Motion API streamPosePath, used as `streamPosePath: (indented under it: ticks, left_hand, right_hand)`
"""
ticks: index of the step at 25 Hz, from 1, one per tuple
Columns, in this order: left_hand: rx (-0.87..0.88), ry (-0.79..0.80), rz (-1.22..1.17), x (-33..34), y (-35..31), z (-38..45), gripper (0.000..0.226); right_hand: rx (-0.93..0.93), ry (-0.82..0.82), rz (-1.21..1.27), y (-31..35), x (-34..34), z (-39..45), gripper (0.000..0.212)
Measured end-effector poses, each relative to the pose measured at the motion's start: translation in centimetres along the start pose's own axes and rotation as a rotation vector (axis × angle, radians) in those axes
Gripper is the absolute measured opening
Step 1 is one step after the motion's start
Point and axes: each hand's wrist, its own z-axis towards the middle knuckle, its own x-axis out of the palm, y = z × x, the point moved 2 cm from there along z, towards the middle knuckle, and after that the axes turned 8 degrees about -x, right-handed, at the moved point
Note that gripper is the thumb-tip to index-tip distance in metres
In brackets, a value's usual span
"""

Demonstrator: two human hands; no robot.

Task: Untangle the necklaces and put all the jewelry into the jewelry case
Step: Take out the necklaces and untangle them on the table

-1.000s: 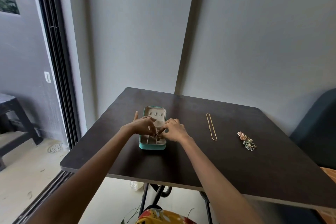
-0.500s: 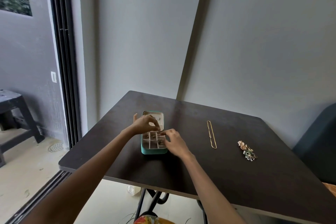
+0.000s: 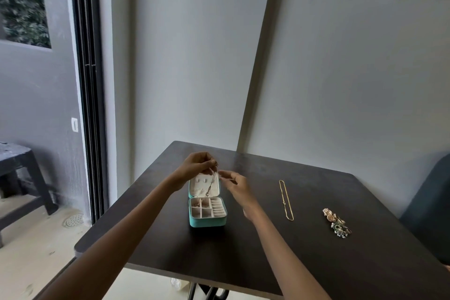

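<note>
A teal jewelry case (image 3: 207, 221) lies open on the dark table (image 3: 316, 263), its lid flat behind a tray of small compartments. Above the lid my left hand (image 3: 196, 165) pinches the top of a thin necklace (image 3: 211, 184), which hangs down over the lid's lining. My right hand (image 3: 237, 185) is just right of the chain, with thumb and forefinger pinched together at its upper end. A gold chain necklace (image 3: 285, 200) lies stretched out on the table to the right. Farther right sits a small heap of earrings and rings (image 3: 337, 223).
The table stands in a corner against grey walls. A dark sliding-door frame (image 3: 87, 105) is to the left, with a black stool (image 3: 22, 178) outside on the patio floor. A blue-grey chair (image 3: 431, 207) is at the right edge.
Both hands have risen from the case's compartments, and a thin necklace now hangs from my left hand over the lid. The camera has tilted upward.
</note>
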Motion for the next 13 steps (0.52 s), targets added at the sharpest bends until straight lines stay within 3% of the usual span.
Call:
streamPosePath:
  ticks: [6, 10, 13]
  left_hand:
    - [0.049, -0.014, -0.065, 0.7, -1.2, 0.1, 0.014]
    - [0.045, -0.09, -0.182, 0.7, -2.3, 0.4, 0.012]
    - [0.063, -0.106, -0.208, 0.6, -3.0, 0.5, 0.01]
  right_hand:
    - [-0.061, 0.04, -0.073, 0.9, 0.3, 1.2, 0.021]
    - [-0.061, 0.006, -0.05, 1.6, 0.2, 1.5, 0.005]
    - [-0.066, 0.033, 0.014, 2.3, -0.1, 1.6, 0.018]
